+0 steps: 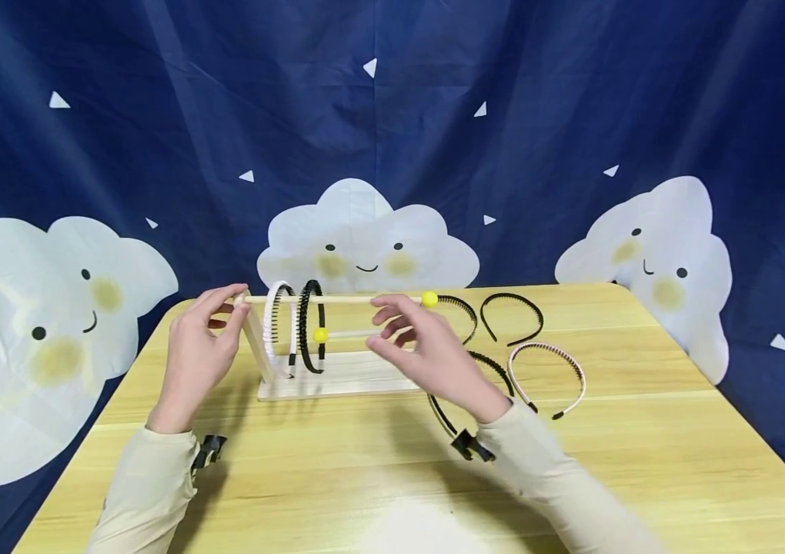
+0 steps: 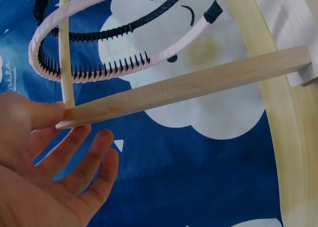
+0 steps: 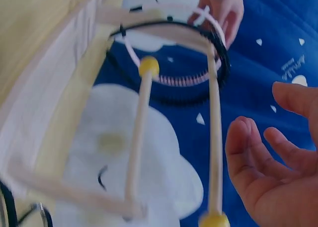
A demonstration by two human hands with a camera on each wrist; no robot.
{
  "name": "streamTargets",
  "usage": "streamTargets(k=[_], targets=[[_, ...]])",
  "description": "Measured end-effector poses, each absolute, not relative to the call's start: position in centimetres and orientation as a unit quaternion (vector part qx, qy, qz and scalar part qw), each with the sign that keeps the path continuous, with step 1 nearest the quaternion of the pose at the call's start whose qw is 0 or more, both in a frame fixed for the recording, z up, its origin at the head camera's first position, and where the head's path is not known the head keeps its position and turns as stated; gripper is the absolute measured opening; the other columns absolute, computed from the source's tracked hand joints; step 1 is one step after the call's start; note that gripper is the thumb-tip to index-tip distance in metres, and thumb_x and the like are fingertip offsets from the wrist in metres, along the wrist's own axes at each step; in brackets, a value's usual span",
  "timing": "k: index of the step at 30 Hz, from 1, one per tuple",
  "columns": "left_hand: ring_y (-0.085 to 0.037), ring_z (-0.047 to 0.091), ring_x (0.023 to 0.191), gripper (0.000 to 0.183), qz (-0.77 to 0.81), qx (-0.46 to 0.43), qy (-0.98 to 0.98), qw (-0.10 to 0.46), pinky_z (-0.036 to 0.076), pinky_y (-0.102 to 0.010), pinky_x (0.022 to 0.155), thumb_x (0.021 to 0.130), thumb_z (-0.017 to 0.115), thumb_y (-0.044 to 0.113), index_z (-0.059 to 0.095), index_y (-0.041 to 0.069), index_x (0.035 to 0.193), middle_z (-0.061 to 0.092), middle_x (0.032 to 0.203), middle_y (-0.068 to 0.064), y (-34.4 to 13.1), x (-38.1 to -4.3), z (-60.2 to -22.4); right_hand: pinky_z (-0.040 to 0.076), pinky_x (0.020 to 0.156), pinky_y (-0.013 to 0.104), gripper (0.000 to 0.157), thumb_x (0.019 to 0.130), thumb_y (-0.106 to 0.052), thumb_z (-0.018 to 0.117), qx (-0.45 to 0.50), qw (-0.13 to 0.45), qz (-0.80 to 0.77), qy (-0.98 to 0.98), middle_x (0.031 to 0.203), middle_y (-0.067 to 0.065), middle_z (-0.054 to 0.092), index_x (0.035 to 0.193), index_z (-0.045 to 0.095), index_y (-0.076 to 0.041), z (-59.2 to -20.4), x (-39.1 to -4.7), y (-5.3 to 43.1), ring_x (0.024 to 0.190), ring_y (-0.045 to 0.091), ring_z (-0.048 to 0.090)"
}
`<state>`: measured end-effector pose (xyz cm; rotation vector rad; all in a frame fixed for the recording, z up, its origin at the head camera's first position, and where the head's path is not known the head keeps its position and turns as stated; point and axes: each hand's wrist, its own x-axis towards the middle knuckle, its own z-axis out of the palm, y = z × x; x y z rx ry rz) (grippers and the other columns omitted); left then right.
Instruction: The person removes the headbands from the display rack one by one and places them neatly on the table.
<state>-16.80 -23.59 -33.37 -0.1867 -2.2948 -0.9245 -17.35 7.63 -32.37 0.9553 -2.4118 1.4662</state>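
Note:
My left hand (image 1: 202,358) pinches the top of an upright post (image 2: 189,85) on a wooden headband stand (image 1: 358,375), thumb on one side and fingertips below in the left wrist view. From that post runs a rod (image 1: 354,299) tipped with a yellow ball (image 1: 429,299). A pale pink headband (image 1: 269,327) and a black braided-looking headband (image 1: 304,327) hang on it, near the post. My right hand (image 1: 430,354) hovers by the rod's ball end, fingers loosely bent and holding nothing; the right wrist view shows a gap between hand and rod.
Right of the stand, several headbands lie on the wooden table (image 1: 642,462): a black one (image 1: 541,317), a pink one (image 1: 581,377), and others partly behind my right hand. A second, lower rod ends in a yellow ball (image 1: 321,335). A blue cloud-patterned curtain (image 1: 538,154) hangs behind.

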Motion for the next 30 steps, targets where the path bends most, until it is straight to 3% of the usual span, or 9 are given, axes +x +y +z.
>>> streamTargets(k=[6, 20, 27, 30], targets=[[-0.031, 0.07, 0.096, 0.028, -0.352, -0.072, -0.875, 0.326, 0.04, -0.007, 0.078, 0.101, 0.066, 0.015, 0.071, 0.007, 0.127, 0.07, 0.125, -0.014, -23.6, -16.8, -33.4, 0.057, 0.079, 0.026, 0.039, 0.096, -0.018, 0.073, 0.314, 0.108, 0.503, -0.798, 0.108, 0.003, 0.069, 0.132, 0.06, -0.009, -33.6, -17.6, 3.7, 0.092, 0.012, 0.067], [-0.032, 0.07, 0.097, 0.027, -0.348, -0.072, -0.876, 0.327, 0.041, -0.008, 0.078, 0.101, 0.066, 0.015, 0.071, 0.007, 0.126, 0.07, 0.124, -0.015, -23.6, -16.9, -33.3, 0.06, 0.078, 0.034, 0.05, 0.091, -0.023, 0.081, 0.278, 0.092, 0.541, -0.788, 0.106, -0.001, 0.061, 0.133, 0.056, -0.013, -34.2, -17.9, -1.4, 0.088, 0.017, 0.065], [-0.033, 0.07, 0.097, 0.027, -0.348, -0.072, -0.877, 0.325, 0.04, -0.006, 0.077, 0.101, 0.066, 0.015, 0.071, 0.006, 0.126, 0.07, 0.124, -0.016, -23.5, -16.8, -33.2, 0.056, 0.074, 0.02, 0.057, 0.089, -0.015, 0.081, 0.263, 0.082, 0.571, -0.773, 0.107, 0.006, 0.061, 0.137, 0.051, -0.01, -34.9, -18.0, -2.6, 0.088, 0.025, 0.065], [-0.032, 0.07, 0.097, 0.028, -0.348, -0.069, -0.877, 0.323, 0.04, -0.006, 0.078, 0.101, 0.066, 0.015, 0.071, 0.006, 0.127, 0.07, 0.124, -0.016, -23.5, -16.8, -33.2, 0.055, 0.073, 0.019, 0.056, 0.089, -0.013, 0.081, 0.262, 0.078, 0.576, -0.771, 0.106, 0.005, 0.062, 0.136, 0.051, -0.01, -35.1, -18.0, -2.9, 0.087, 0.019, 0.064]])
